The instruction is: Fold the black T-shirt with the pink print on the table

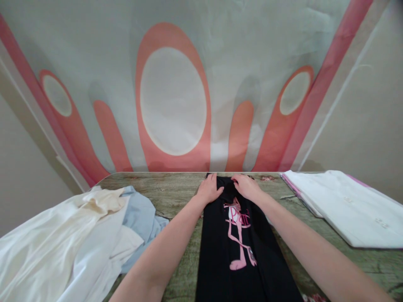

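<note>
A black garment [239, 247] with a pink cartoon print lies folded into a long strip down the middle of the table, reaching from the far edge to me. My left hand [210, 189] rests on its far left corner, fingers closed around the cloth edge. My right hand [247, 186] lies on the far right corner, fingers curled over the fabric there. Both arms stretch forward along the sides of the strip.
The wooden table [176, 193] has a loose heap of white and light blue clothes [78, 235] at the left. A neat stack of folded white and pink garments [349, 205] sits at the right. A pink-and-grey patterned wall hanging [173, 96] stands right behind the table.
</note>
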`<control>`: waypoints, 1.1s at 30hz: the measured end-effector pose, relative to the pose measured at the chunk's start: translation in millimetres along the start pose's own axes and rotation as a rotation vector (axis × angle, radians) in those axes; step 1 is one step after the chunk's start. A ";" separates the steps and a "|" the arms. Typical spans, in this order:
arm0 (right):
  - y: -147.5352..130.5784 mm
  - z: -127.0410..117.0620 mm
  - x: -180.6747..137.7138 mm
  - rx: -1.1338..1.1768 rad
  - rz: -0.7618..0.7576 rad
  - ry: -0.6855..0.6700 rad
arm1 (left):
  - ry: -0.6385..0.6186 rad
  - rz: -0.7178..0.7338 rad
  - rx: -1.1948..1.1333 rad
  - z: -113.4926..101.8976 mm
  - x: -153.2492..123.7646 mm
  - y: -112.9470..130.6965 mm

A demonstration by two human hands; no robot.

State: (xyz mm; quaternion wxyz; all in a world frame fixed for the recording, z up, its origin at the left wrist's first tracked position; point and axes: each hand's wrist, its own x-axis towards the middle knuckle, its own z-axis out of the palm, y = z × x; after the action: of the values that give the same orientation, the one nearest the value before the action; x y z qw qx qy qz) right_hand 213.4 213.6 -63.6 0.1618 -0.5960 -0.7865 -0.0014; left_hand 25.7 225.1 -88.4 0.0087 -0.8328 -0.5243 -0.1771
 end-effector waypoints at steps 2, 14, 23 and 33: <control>-1.0 6.2 -3.0 -0.040 0.031 -0.016 | 0.000 -0.018 -0.030 0.1 0.6 -2.5; 4.1 9.6 -4.7 -0.031 0.091 0.014 | -0.002 -0.028 0.007 7.9 4.1 -14.8; 12.4 7.0 2.0 0.104 0.176 0.013 | -0.173 -0.042 0.041 7.8 4.5 -15.8; 7.2 12.0 -6.6 -0.068 0.192 0.003 | -0.214 -0.095 0.065 10.3 5.7 -15.2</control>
State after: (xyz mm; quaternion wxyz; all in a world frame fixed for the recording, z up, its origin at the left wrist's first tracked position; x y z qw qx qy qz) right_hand 218.6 211.9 -78.0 0.1420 -0.6739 -0.7249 -0.0133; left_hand 17.5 238.9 -98.9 -0.0289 -0.8206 -0.5664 -0.0702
